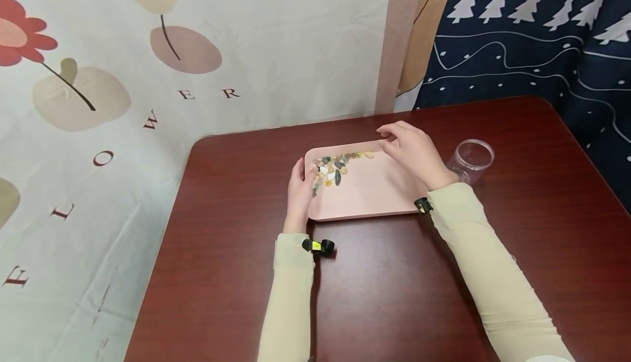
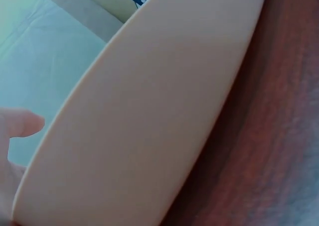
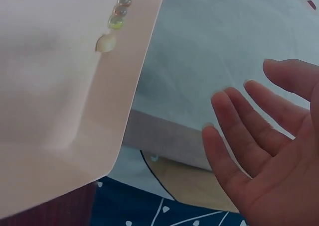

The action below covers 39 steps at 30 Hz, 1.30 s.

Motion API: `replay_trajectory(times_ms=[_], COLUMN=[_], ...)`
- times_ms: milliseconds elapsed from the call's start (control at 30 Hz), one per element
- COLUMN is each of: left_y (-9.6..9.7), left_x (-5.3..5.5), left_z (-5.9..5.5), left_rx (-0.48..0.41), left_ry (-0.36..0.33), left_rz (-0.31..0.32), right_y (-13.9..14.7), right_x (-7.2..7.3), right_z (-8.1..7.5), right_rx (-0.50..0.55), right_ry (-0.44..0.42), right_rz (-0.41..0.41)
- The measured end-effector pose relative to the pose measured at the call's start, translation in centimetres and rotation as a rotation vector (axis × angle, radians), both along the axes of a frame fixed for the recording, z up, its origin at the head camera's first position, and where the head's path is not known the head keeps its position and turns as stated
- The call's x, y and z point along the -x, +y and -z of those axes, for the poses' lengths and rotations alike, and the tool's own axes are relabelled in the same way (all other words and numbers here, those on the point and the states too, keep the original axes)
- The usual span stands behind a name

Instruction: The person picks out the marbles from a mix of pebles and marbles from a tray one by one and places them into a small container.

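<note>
A shallow pink tray [image 1: 374, 192] holds small coloured stones [image 1: 337, 176] bunched at its left end. Along its far wall runs a line of round, shiny beads [image 3: 120, 11], ending in a pale stone [image 3: 105, 43]. My left hand [image 1: 299, 192] grips the tray's left end, thumb side at the inner edge and the other fingers outside. The left wrist view is mostly filled by the tray's pink side [image 2: 144, 111]. Above the tray's far right part is my right hand [image 1: 414, 151], its fingers loosely bent and apart with nothing between them, as the right wrist view confirms.
A clear round jar [image 1: 472, 159] without a lid stands right of the tray, partly behind the right wrist. The dark red table [image 1: 236, 263] meets a flower-printed curtain [image 1: 296, 50] at the back. A navy curtain with trees [image 1: 522, 61] hangs at the right.
</note>
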<state>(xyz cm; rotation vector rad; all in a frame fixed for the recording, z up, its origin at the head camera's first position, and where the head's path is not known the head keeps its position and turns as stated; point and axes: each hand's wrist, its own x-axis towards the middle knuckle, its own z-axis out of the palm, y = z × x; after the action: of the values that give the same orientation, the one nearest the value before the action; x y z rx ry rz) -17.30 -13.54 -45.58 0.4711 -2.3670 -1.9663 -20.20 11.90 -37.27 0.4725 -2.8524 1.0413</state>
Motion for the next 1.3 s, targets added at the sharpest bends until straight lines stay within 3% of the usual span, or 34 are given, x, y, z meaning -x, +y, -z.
replay_trajectory(times_ms=[133,300,500,667,867,1067,1167,1300], left_y=[0.4,1.1,1.8,2.0,2.4,2.9,2.8,2.5], left_x=[-0.9,-2.4,-3.3,-4.0,-4.4,-5.2,-5.0,-4.6], left_z=[0.1,0.3,1.1,1.8,1.4,-0.2,0.2,1.7], left_rx=[0.057,0.048,-0.031,-0.108,-0.169,-0.100,-0.092,-0.110], left_ry=[0.036,0.108,0.217,0.317,0.299,0.261,0.279,0.288], left_rz=[-0.048,-0.141,-0.244,-0.342,-0.293,-0.272,-0.282,-0.302], right_y=[-0.7,-1.3,-1.9,-2.6,-3.2,-3.4,-3.6,-3.9], right_x=[0.9,1.8,2.5,3.0,3.5,3.8,4.0,4.3], right_z=[0.0,0.4,1.1,1.5,1.9,2.7,3.1,3.9], right_rx=[-0.078,-0.139,-0.180,-0.185,-0.200,-0.185,-0.185,-0.168], right_ry=[-0.016,-0.025,-0.054,-0.135,-0.207,-0.293,-0.279,-0.290], right_rz=[-0.024,-0.063,-0.067,-0.056,-0.026,-0.025,-0.043,-0.053])
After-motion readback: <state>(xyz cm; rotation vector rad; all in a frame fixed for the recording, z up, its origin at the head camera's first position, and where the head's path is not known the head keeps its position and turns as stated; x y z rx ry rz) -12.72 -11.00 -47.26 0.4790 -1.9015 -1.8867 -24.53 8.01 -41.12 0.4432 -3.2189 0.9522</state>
